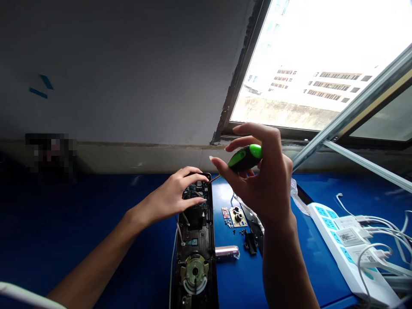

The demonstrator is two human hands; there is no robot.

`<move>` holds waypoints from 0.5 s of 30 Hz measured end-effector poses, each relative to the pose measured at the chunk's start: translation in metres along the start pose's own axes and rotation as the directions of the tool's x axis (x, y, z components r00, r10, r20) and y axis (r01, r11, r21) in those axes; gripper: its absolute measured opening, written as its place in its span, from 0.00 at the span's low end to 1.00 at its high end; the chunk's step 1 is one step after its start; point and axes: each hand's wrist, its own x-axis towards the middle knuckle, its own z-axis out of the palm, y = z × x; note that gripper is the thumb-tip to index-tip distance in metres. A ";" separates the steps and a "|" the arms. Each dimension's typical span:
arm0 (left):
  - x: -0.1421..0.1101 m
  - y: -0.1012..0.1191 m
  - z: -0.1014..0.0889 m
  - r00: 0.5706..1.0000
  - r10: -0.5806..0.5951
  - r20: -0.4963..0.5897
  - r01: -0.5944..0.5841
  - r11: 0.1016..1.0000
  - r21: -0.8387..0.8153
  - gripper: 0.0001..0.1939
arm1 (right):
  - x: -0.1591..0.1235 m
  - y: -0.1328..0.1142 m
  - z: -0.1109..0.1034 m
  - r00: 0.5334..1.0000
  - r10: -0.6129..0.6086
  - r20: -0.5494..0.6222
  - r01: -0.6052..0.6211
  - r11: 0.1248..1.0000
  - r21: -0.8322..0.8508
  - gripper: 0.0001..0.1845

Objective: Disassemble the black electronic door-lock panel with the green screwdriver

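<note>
Green-and-black plastic screwdriver handle [244,158] sits clenched in the right grip [265,184], fingers and thumb wrapped around it, while its thin metal shaft [214,179] points toward the top of a long black electronic door-lock panel [195,227]. That panel lies open on a glossy blue desk [244,279], with a dark circuit board [195,191] bared at the far end and a brass-coloured latch mechanism [195,270] at the near end. The left grip [174,193] is closed over the far end, fingers draped across the board to steady the panel.

From where I stand, the shaft looks close to the board, though I can't tell whether it touches. A slip of the tip could scratch the board or snag its fine wires. Tiny loose screws [240,231] lie just beside a small red circuit board [225,212] and a beige plate with a round fitting [237,218], so a knock to the desk could scatter them. A pink metallic cylinder [227,253] could roll away as well. Farther right, a white power strip [341,244] packed with plugged-in adapters is a risk if bare electronics or tools stray near it.
</note>
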 end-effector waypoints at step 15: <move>0.000 0.001 0.001 1.000 -0.007 -0.001 0.007 1.000 0.010 0.24 | 0.001 -0.003 -0.004 0.998 -0.022 0.060 0.020 0.999 0.032 0.25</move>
